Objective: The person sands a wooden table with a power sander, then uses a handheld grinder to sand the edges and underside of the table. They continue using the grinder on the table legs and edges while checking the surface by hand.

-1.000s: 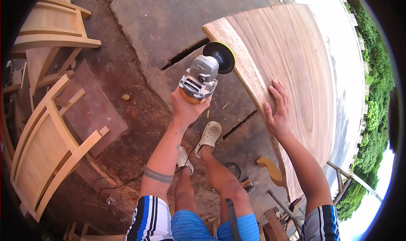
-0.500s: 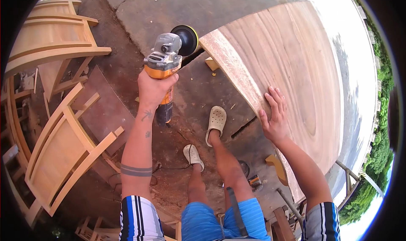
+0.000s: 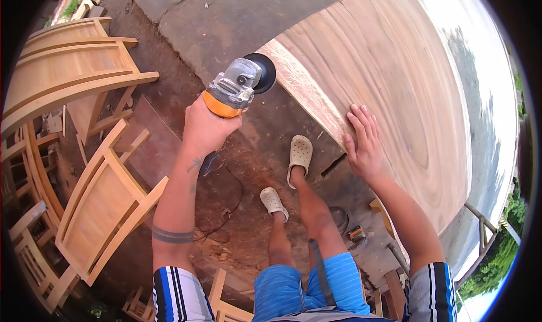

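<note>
My left hand (image 3: 210, 124) is wrapped round the orange and grey body of an angle grinder (image 3: 232, 88). Its round black pad (image 3: 264, 73) faces the left edge of a large wooden panel (image 3: 384, 79), close to the panel's upper left corner; whether they touch is hard to tell. A pale, rough band (image 3: 307, 85) runs along that edge. My right hand (image 3: 366, 144) lies on the panel near the same edge, fingers stretched out and holding nothing.
Wooden chair-like frames (image 3: 104, 209) and curved frames (image 3: 73, 68) stand at the left. A cord (image 3: 240, 195) runs over the dirty floor by my feet. Another power tool (image 3: 356, 234) lies beside my leg. A metal bar frame (image 3: 483, 226) is at the lower right.
The grinder and my left hand have moved down and slightly right, and the pad has turned. My right hand stays on the panel. The whole view has shifted a little.
</note>
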Available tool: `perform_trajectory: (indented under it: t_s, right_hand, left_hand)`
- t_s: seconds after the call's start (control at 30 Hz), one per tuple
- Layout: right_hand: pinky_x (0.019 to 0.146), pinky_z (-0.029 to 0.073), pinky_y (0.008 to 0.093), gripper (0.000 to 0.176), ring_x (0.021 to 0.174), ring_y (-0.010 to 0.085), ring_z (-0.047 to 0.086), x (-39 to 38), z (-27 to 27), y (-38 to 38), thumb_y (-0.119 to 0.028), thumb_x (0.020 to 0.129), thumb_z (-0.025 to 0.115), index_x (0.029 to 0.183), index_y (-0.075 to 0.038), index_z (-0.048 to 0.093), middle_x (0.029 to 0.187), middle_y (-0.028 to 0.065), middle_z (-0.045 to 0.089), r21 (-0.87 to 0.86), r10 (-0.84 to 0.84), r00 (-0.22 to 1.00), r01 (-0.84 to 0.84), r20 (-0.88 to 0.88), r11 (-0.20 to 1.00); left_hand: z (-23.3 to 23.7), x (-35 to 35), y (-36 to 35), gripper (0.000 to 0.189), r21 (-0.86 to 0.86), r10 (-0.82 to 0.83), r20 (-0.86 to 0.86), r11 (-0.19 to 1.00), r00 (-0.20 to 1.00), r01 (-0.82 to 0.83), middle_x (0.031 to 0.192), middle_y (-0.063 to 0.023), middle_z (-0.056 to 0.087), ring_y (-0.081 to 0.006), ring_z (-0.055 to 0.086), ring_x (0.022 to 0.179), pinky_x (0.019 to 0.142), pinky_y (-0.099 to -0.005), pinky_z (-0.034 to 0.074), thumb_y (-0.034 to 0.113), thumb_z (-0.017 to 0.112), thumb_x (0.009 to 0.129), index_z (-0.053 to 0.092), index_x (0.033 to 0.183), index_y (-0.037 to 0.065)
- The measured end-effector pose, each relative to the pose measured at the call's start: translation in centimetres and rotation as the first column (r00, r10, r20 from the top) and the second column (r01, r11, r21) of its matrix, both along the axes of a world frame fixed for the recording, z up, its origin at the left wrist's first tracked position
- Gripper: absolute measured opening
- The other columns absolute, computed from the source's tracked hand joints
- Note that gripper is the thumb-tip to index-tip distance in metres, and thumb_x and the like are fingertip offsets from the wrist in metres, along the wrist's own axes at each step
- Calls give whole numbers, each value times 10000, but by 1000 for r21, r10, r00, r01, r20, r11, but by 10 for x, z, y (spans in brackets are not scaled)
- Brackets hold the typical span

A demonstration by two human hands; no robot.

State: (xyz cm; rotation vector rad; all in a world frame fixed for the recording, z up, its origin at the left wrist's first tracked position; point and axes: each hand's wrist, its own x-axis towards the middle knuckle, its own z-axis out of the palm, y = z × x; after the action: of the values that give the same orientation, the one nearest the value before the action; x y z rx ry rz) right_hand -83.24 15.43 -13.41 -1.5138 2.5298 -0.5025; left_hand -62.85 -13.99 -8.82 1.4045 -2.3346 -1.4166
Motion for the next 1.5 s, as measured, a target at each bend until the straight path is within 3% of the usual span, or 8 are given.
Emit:
perform_trajectory:
  t_s: [0.43,0.73,0.87,1.0,1.1,1.23,1.33,1.5]
  right_hand:
    - [1195,235,471,411,1428,297,366,-3,-8,5,-181,962,528,1352,-54,507,1481,108,461,-78,-31,999,33,18,996]
    - [1187,236,481,430,1433,300,358,-4,-10,3,-169,940,551,1355,-61,508,1488,103,458,-59,-33,999,35,24,998]
    - [1193,224,482,501,1444,288,343,-2,-4,4,-171,930,566,1412,-72,472,1515,89,429,28,68,998,-68,-4,997]
    - [1212,201,468,628,1484,252,270,6,-1,-41,-165,914,559,1508,-90,370,1584,67,326,160,421,906,-423,52,892]
    - [1216,206,461,636,1498,240,233,12,-8,-114,-155,914,521,1516,-60,338,1613,67,266,249,559,822,-521,-110,816]
    - [1224,196,439,700,1511,241,195,4,-22,-216,-79,875,497,1530,4,265,1636,85,195,95,502,848,-493,-169,865]
    - [1225,185,443,636,1518,271,156,11,-27,-214,-207,936,495,1517,-8,330,1635,130,186,254,527,778,-464,-343,849]
    - [1237,85,467,562,1530,339,61,28,-4,-136,-328,963,454,1430,-19,501,1654,138,128,706,782,483,-386,-395,594]
  left_hand:
    - [10,-3,41,461,-65,-137,32,988,990,139,860,-176,719,-330,714,854,780,-373,540,241,828,633,614,963,0]
    - [-21,5,-46,300,77,133,-55,989,990,-129,847,-24,691,-114,645,710,664,-288,518,101,782,717,691,986,8]
    - [-25,6,-59,284,203,337,-76,927,939,-316,847,-22,673,-119,633,711,665,-286,515,83,766,738,689,1002,16]
    - [-31,28,-35,316,276,383,-109,898,917,-342,907,-29,679,-121,643,773,701,-301,519,71,762,739,674,1038,18]
    - [-40,49,-5,284,259,435,-135,883,890,-392,893,-27,693,-118,653,768,709,-302,526,51,770,732,687,1001,11]
    - [-45,82,37,355,325,563,-131,802,816,-501,959,-44,690,-131,661,827,749,-304,534,-1,776,730,654,1063,3]
    - [-57,108,64,407,367,653,-159,735,740,-570,1040,-63,681,-143,664,893,795,-314,541,-49,765,734,620,1113,-11]
    - [-54,123,82,416,338,647,-199,750,736,-568,1053,-72,684,-151,664,924,833,-314,532,-56,761,730,619,1119,-16]
